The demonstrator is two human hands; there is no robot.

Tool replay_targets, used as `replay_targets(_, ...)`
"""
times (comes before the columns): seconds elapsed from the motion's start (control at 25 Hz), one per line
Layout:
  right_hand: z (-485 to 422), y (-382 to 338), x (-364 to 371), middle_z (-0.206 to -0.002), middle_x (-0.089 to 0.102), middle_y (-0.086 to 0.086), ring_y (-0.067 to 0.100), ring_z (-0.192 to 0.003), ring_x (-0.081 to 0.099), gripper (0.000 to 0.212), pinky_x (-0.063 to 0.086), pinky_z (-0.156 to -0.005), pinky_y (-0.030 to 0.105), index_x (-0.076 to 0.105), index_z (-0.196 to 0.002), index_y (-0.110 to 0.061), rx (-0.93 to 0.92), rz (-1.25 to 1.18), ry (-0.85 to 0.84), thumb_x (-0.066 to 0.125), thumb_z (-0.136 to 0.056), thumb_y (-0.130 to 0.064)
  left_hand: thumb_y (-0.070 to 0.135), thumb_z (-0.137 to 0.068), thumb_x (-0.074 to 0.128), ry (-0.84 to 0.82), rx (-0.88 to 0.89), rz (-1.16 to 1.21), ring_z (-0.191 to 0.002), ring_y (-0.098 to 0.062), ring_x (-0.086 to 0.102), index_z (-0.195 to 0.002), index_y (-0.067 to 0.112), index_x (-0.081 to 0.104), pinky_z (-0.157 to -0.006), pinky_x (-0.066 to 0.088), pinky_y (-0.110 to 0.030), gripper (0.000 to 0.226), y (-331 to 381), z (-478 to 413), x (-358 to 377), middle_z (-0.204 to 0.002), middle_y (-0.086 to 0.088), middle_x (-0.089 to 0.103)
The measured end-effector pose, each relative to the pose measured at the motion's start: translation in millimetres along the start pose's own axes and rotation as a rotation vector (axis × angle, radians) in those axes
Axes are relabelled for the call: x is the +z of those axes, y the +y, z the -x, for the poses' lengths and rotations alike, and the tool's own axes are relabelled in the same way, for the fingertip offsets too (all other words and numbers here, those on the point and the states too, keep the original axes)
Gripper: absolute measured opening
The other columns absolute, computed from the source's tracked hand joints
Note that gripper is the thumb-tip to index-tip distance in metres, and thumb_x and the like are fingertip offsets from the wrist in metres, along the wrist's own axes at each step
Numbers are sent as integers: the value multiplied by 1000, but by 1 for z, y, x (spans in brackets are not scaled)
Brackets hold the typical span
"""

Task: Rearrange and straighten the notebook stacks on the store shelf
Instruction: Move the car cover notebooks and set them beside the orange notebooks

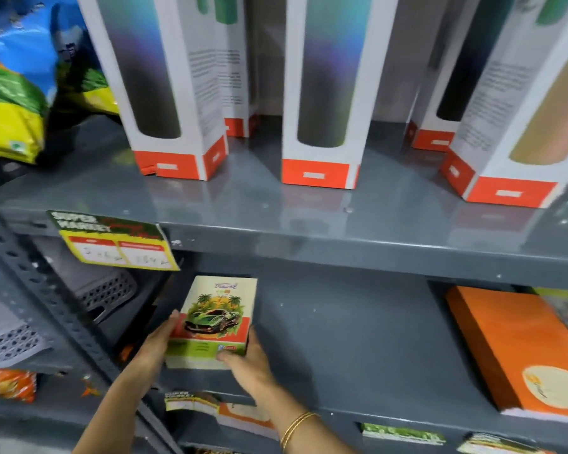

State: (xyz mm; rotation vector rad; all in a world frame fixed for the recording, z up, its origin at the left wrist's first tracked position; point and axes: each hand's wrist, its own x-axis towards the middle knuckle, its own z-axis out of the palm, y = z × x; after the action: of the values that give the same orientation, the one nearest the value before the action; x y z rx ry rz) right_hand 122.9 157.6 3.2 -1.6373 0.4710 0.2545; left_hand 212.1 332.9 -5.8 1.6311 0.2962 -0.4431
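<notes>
A small stack of notebooks [215, 317] with a green car on the top cover sits at the left of the lower grey shelf [341, 348]. My left hand [156, 347] presses against its left side. My right hand [246, 363] grips its near right corner, thumb on the cover. At the far right of the same shelf lies a larger stack of orange-covered notebooks [518, 348], partly cut off by the frame edge.
Tall white and red boxed bottles [322, 93] stand on the upper shelf [276, 204]. A yellow price tag [118, 247] hangs from its edge. Grey plastic baskets [105, 293] sit to the left behind a perforated upright [56, 303]. Snack bags [14, 86] fill the top left.
</notes>
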Motion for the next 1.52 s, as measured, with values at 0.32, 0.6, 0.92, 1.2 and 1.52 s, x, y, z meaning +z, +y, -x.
replay_targets(0.32,-3,8,-6,-116,65,-14,8,-111,59,65,44,-102,32,44,-127,-38,29,-60,-63,75,-71,-21,57,-87,48,6,-19,96,-107,-34,64,-107,7,68,-107,40,-52,57,4,4,13,-112,-20,70)
replay_targets(0.6,2,13,-40,-112,66,-14,10,-109,61,64,46,-103,39,47,-122,-38,34,-46,-5,77,-66,-26,50,-93,43,-114,5,79,-106,-34,66,-107,10,70,-107,40,-51,50,5,19,50,-107,-17,74)
replay_targets(0.92,25,20,-130,-110,67,-10,16,-108,61,51,46,-101,39,50,-115,-34,73,-63,174,74,-71,-31,75,-72,48,-290,37,-89,-122,-23,56,-115,34,66,-115,28,-53,62,8,36,146,-123,-1,67)
replay_targets(1.2,50,36,-199,-109,68,-7,19,-109,60,47,43,-104,42,50,-111,-32,98,-76,265,75,-72,-30,66,-85,41,-328,18,-147,-139,-21,34,-140,33,41,-119,18,-51,64,7,62,224,-149,2,42)
replay_targets(1.52,75,44,-243,-119,63,-3,26,-123,53,54,37,-108,44,49,-126,-30,127,-76,286,64,-78,-50,52,-95,34,-321,-13,-129,-147,-20,17,-147,28,27,-119,10,-46,58,6,94,271,-158,4,23)
